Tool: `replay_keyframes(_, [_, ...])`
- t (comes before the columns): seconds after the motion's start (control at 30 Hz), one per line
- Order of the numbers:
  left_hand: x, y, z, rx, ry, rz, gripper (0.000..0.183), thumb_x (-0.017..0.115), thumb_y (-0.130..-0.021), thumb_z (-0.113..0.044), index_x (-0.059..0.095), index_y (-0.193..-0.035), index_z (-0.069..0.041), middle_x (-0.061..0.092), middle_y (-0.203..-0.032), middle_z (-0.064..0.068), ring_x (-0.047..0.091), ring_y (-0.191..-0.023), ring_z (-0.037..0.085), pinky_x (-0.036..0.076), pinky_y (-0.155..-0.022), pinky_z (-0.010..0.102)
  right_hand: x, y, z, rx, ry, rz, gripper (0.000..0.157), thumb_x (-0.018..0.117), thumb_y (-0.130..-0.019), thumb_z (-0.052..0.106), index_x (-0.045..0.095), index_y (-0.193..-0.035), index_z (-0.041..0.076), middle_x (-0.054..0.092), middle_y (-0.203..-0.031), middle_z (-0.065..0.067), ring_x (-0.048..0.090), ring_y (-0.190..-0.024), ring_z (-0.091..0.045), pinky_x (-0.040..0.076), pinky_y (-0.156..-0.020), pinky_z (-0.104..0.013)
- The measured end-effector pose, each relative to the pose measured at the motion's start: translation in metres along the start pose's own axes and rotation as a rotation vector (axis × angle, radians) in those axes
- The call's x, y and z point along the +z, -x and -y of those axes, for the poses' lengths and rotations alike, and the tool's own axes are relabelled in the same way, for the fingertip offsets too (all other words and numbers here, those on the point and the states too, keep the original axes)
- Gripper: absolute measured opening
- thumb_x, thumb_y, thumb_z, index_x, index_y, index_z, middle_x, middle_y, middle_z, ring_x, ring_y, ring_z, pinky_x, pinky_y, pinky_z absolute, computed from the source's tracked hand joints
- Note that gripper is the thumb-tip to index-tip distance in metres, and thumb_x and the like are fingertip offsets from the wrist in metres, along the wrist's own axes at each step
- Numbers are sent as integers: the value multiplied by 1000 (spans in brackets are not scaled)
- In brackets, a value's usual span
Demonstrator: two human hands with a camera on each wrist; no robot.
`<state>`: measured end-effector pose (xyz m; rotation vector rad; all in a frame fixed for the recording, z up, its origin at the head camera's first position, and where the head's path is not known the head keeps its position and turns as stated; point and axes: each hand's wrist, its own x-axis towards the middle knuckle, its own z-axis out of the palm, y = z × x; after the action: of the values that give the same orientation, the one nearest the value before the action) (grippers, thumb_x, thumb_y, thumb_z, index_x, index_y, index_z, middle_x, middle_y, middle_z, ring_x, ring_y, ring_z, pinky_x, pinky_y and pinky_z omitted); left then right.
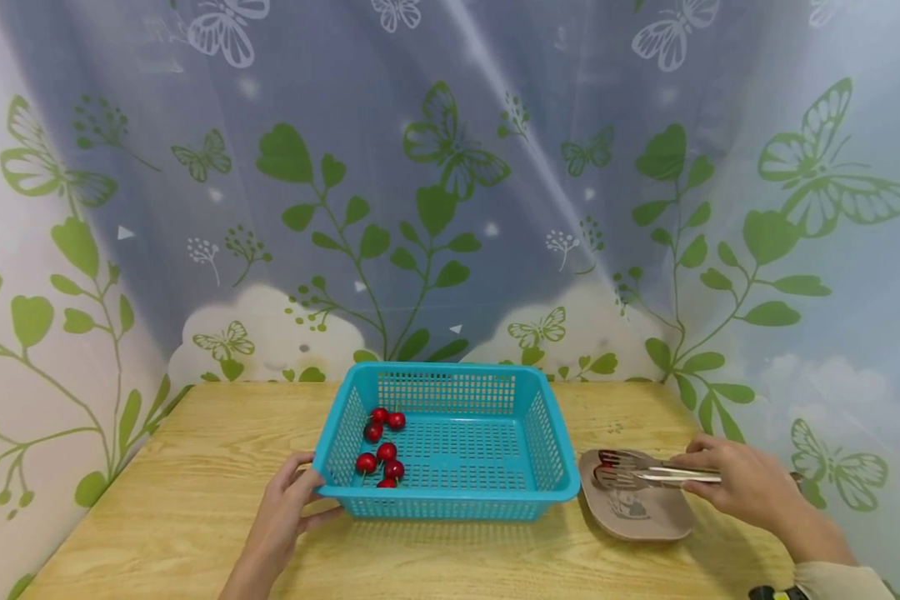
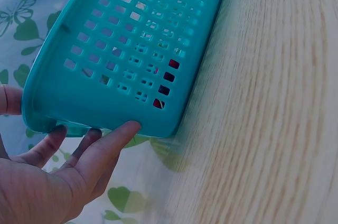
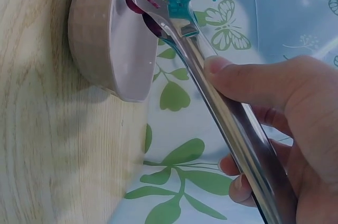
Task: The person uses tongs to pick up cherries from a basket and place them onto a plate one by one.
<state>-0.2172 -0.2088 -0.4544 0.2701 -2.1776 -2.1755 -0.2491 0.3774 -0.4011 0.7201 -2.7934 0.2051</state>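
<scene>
Tongs Dip to Plate Beside Basket of 7 Cherries

A right hand (image 1: 746, 483) pinches metal tongs (image 3: 235, 129) between thumb and fingers, their slotted heads over a tan plate (image 1: 663, 521) at table right. The long axis runs roughly left to right; heads point left toward a blue basket (image 1: 450, 493), handles right, slanting up from the plate in the right wrist view. Red fruit (image 3: 133, 5) shows at the heads, its count unclear. The left hand (image 1: 281, 504) grips the basket's near left corner, fingers at the rim. The basket's right wall stands between the tongs and 7 cherries (image 1: 386, 452) at its left end. A butterfly-print curtain (image 1: 495, 275) backs the wooden table (image 1: 157, 500).
</scene>
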Motion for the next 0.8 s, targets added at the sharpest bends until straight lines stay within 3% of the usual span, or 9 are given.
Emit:
replay_keyframes(0.33, [0,-1,1,-1,2,6,43,48,-100,-15,47,-141,0,49,-144,30,70,-99,23,66,-87,53,2,1,0,22,28,17,31,83,-83,28,80,-113,20,66,-98,5,39,-62,8,29,-45,-19])
replay_keyframes(0.5, [0,-1,1,-7,6,3,43,48,-100,-14,47,-140,0,49,-144,30,70,-99,23,66,-87,54,-8,-3,3,59,78,7,38,83,-83,30,78,-118,16,70,-107,-4,52,-69,0,36,-47,-19])
replay_keyframes(0.67, [0,-1,2,-2,7,8,44,48,-101,-15,46,-142,0,48,-145,30,71,-99,23,66,-87,54,-27,-12,7,77,142,-50,41,82,-85,31,76,-122,16,70,-107,-10,55,-71,-8,35,-45,-21])
replay_keyframes(0.8, [0,-1,1,-3,9,6,43,48,-101,-14,46,-142,0,50,-144,29,71,-98,22,66,-87,53,-42,-23,14,55,206,-150,44,84,-83,30,76,-123,15,71,-106,-11,58,-71,-13,32,-43,-20])
